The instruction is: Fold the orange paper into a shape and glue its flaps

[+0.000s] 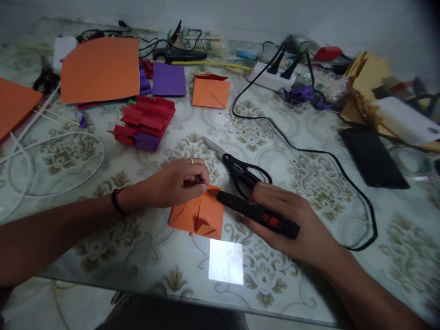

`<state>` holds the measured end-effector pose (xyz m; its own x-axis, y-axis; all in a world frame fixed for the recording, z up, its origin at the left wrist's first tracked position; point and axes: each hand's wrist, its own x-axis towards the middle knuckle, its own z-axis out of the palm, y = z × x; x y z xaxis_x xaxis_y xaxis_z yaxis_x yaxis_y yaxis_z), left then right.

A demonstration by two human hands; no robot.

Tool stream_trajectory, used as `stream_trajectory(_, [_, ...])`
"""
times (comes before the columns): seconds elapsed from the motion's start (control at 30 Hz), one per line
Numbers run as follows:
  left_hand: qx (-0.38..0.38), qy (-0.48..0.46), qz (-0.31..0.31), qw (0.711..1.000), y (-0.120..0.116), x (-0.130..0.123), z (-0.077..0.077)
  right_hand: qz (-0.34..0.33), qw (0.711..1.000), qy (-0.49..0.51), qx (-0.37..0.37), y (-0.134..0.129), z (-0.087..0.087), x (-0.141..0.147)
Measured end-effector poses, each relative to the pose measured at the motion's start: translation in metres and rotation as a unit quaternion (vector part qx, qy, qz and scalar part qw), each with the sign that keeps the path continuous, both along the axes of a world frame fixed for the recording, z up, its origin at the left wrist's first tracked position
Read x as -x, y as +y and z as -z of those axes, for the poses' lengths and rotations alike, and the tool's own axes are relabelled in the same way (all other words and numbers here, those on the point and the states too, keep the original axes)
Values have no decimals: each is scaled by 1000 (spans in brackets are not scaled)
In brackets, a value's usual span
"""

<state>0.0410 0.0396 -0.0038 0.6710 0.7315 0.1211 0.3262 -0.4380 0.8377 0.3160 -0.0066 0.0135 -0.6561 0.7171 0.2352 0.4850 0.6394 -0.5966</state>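
Observation:
A folded orange paper piece (210,213) lies on the patterned table near its front edge. My left hand (180,183), with a ring on one finger, is closed in a pinch at the paper's top edge. My right hand (285,215) is wrapped round a black glue gun (257,214) with a red part; its tip points left and meets the paper's upper edge beside my left fingertips. Black-handled scissors (237,167) lie partly open just behind the glue gun.
Behind are red folded papers (147,121), a purple sheet (169,79), an orange square (210,93) and large orange sheets (101,68). A white power strip (271,77) with black cables and a black phone (374,157) are at the right. A white cable (99,137) loops at the left.

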Motion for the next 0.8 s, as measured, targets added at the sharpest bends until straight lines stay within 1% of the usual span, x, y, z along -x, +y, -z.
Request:
stream_trajectory(0.37, [9, 4, -10, 1000, -1, -2, -1, 26, 1000, 12, 0, -1, 0, -2])
stream_trajectory(0.8, [3, 8, -19, 1000, -2, -3, 0, 28, 999, 15, -13, 0, 1, -5])
